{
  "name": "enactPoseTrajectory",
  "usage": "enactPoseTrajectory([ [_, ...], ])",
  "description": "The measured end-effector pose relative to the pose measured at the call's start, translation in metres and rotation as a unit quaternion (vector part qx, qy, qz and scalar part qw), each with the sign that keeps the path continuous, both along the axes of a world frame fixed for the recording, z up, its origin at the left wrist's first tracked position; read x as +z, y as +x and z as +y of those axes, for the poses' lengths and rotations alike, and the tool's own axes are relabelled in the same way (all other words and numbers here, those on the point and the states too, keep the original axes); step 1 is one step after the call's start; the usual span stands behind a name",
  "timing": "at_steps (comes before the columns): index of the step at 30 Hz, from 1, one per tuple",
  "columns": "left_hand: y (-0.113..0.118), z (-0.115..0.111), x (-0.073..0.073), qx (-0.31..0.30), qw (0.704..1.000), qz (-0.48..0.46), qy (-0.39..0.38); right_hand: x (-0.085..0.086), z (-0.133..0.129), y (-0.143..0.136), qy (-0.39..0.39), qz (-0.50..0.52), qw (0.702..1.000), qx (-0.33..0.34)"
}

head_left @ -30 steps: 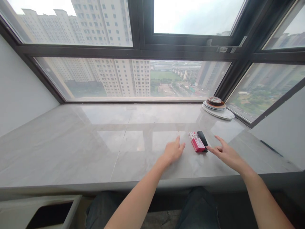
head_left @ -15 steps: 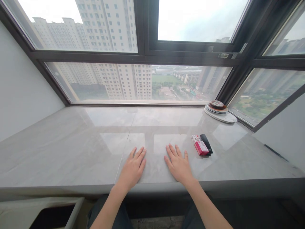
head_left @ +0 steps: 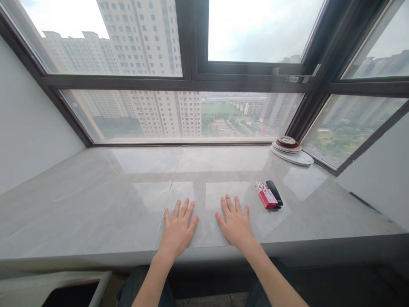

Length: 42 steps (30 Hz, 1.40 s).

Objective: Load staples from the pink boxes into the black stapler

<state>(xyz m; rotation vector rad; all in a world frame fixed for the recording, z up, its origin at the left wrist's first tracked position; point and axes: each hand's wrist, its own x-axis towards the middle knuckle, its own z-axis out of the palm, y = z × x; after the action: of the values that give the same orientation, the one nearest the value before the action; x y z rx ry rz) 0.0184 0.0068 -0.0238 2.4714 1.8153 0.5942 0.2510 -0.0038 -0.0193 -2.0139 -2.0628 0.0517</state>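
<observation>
My left hand (head_left: 178, 230) lies flat on the pale stone ledge (head_left: 79, 213), fingers spread, near the front edge and left of the middle. To its right, my right hand (head_left: 235, 222) rests palm down with its fingers apart. Neither hand holds anything. Just right of my right hand is a red and white box (head_left: 267, 198). A black stapler-like object (head_left: 274, 192) lies against the box's right side; I cannot make out exactly what it is.
A stack of round plates or coasters (head_left: 289, 147) stands in the back right corner by the dark window frame (head_left: 188, 85). A thin dark strip (head_left: 364, 202) lies along the right wall. Below the ledge at left is a pale open container (head_left: 104, 285).
The fingers of both hands have spread wider, most clearly the left little finger. The view has shifted slightly. The objects on the ledge have not moved.
</observation>
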Motion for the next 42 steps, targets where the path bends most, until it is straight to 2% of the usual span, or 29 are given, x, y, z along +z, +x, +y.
enactPoseTrajectory([
  [9,-0.002,0.003,-0.003,-0.005,1.0,0.009,-0.001,0.004,-0.002,0.0,-0.007,-0.005,1.0,-0.004],
  [20,0.001,-0.001,0.007,0.019,0.997,0.076,-0.015,0.004,-0.002,-0.001,-0.016,-0.004,1.0,-0.008],
  [33,0.004,-0.004,0.012,0.036,0.998,0.04,-0.016,0.003,-0.001,0.0,0.009,-0.001,1.0,-0.001],
  [42,0.004,-0.003,0.01,0.032,0.998,0.049,-0.018,0.004,-0.003,0.002,0.018,0.013,1.0,0.004],
])
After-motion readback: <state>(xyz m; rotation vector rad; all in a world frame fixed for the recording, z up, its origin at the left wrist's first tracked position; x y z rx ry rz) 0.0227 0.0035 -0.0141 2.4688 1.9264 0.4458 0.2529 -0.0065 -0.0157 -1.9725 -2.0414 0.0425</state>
